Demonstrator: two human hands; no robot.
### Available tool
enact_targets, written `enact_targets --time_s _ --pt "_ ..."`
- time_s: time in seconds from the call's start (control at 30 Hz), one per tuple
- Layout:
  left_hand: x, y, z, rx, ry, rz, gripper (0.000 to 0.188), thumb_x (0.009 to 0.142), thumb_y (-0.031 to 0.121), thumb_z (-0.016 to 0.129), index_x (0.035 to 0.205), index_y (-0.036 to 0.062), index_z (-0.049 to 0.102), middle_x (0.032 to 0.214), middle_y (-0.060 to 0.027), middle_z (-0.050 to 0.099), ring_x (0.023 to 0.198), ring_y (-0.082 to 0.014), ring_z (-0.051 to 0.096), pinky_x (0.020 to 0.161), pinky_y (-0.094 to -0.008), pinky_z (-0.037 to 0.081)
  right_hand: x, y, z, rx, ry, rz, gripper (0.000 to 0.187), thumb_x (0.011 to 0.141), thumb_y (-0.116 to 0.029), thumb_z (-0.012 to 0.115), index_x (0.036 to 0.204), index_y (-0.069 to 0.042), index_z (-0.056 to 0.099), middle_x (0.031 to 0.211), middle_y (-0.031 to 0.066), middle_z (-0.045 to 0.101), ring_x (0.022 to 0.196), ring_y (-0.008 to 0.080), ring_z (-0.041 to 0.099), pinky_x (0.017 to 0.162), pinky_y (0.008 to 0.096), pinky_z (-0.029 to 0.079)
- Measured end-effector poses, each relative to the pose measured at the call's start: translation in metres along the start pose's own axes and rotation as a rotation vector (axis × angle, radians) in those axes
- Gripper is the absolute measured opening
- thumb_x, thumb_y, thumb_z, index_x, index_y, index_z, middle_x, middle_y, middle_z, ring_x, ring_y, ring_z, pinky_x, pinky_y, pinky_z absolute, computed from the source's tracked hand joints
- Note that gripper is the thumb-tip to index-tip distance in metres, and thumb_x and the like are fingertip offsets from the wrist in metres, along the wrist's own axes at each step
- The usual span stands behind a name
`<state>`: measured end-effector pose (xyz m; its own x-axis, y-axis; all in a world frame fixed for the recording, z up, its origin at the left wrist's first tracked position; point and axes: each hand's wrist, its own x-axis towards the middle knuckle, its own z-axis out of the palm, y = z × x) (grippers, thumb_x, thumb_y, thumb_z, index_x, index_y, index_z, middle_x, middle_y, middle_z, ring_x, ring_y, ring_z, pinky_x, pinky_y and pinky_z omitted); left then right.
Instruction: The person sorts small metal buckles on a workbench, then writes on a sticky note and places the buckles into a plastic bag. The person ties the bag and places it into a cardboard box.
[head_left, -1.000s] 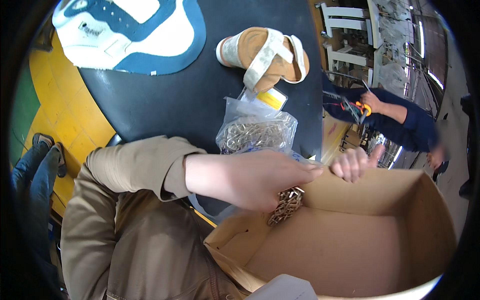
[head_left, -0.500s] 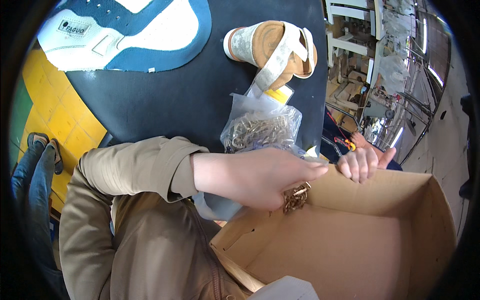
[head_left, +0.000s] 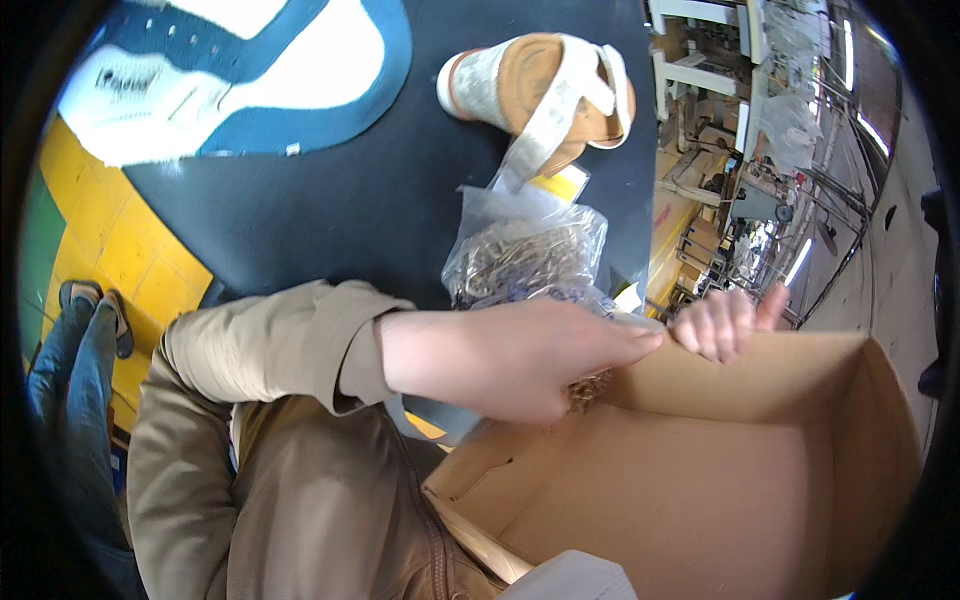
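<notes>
My left hand [head_left: 510, 355] reaches across from the left, over the near-left corner of an open cardboard box [head_left: 740, 375]. Its fingers curl out of sight under the palm. A cluster of small brass-coloured metal pieces [head_left: 588, 390] shows against the palm side, partly hidden by the hand. Over the box's far rim hook the fingers of my right hand [head_left: 715, 325], thumb sticking up to the right. Just beyond my left wrist lies a clear plastic bag [head_left: 535, 250] full of shiny metal pieces, which look like buckles or clips.
A dark table [head_left: 300, 215] bears a whitish strappy sandal [head_left: 540, 95] and a blue-and-white flat shoe upper [head_left: 240, 90]. A yellow card [head_left: 562, 183] pokes out by the bag. At the left, a person's jeans legs [head_left: 75, 370] stand on yellow flooring. Workshop benches [head_left: 700, 75] fill the right background.
Less of the metal cluster shows under my left hand. Dark clothing behind my right hand has gone from view. Both hands stay at nearly the same places.
</notes>
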<state>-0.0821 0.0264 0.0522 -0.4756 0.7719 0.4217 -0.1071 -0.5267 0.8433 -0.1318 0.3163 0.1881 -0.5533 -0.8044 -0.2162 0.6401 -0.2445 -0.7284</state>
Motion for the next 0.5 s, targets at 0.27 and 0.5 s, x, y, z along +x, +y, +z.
enact_targets --time_s 0.27,0.5 --pt "0.0 -0.009 0.005 0.02 0.004 0.054 0.095 0.073 -0.006 0.058 0.162 0.0038 0.028 0.159 -0.0224 0.042 0.139 -0.0373 0.051 0.113 -0.0423 0.046 0.0 0.002 -0.012 0.003 -0.092 0.035 0.082 0.107 -0.067 0.009 0.055 -0.016 0.046 0.048 0.0023 0.057 0.038 0.0148 0.048 0.053 0.0304 0.04" --pt "-0.001 -0.007 0.008 0.018 -0.003 0.081 0.096 0.073 -0.006 0.058 0.163 0.0039 0.026 0.16 -0.0219 0.041 0.139 -0.0368 0.051 0.114 -0.0419 0.045 -0.007 0.001 0.003 -0.003 -0.073 -0.019 0.08 0.107 -0.067 0.014 0.054 -0.016 0.045 0.047 0.001 0.055 0.036 0.0141 0.043 0.051 0.031 0.038"
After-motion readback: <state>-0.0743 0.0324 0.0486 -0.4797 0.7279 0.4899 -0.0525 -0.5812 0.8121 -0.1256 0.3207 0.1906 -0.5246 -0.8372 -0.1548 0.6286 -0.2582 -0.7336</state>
